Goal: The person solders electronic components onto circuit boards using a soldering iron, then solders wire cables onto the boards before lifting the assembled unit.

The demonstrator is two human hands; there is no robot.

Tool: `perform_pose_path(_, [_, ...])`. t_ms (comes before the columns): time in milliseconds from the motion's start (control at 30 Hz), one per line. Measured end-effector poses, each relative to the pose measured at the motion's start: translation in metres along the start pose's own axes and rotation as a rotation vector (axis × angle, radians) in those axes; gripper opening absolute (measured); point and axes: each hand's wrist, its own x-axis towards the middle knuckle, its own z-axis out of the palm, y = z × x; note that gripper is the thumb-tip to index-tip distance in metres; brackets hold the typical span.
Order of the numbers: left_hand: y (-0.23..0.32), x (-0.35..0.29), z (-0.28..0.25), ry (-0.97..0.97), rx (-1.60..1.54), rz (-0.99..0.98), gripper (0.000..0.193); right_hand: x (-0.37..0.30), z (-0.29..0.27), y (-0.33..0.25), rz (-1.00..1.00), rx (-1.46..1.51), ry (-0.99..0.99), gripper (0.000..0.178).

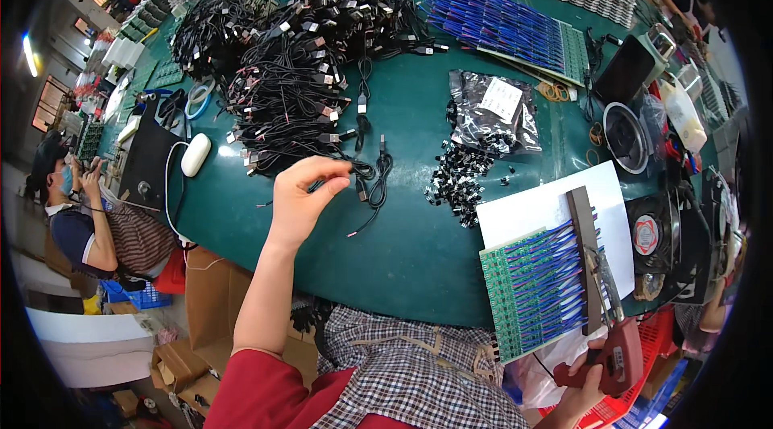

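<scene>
My left hand [298,195] has thumb and fingertips nearly together before the heaped black rubber cables [282,99], bench [386,268] rear left; from here I can't tell whether they pinch anything. My right hand [581,373] grips one dark-red pistol-shaped tool [624,356]. One rectangular green circuit panel [509,292], front right edge, already carries blue wires; the cables, uncountable, lie loose.

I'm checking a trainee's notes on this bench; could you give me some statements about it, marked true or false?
1. The right hand holds a dark red tool. True.
2. The left hand is close to the black cables. True.
3. The tabletop is white. False: the tabletop is green.
4. The nearer green circuit board lies partly over a white sheet. True.
5. The plastic bag lies left of the cables. False: the plastic bag is to their right.
</scene>
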Motion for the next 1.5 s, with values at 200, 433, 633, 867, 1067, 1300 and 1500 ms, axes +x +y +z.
perform_pose_path(200, [0.039,0.018,0.001,0.032,-0.715,-0.096,0.017,-0.002,0.003,0.001,0.009,0.056,0.062,0.047])
perform_pose_path(433, [0.134,-0.02,0.044,-0.479,-0.614,-0.13,0.017,-0.006,0.036,-0.025,0.029,0.297,-0.051,0.057])
perform_pose_path(633, [0.152,-0.051,0.102,-0.784,-1.034,-0.619,0.026,-0.012,0.058,-0.041,0.358,0.274,-0.224,0.053])
perform_pose_path(867, [0.154,-0.07,0.123,-0.872,-1.169,-0.689,0.019,-0.018,0.069,-0.015,0.195,0.078,-0.39,0.081])
perform_pose_path(1067, [0.154,-0.071,0.123,-0.923,-1.134,-0.706,0.017,-0.024,0.064,-0.011,-0.012,-0.156,-0.407,0.076])
perform_pose_path(1300, [0.15,-0.076,0.128,-1.036,-1.148,-0.88,0.016,-0.011,0.062,-0.028,-0.277,-0.334,-0.32,0.066])
perform_pose_path(1500, [0.15,-0.08,0.122,-1.229,-1.298,-0.746,0.009,0.005,0.056,-0.045,0.33,0.517,-0.11,0.051])
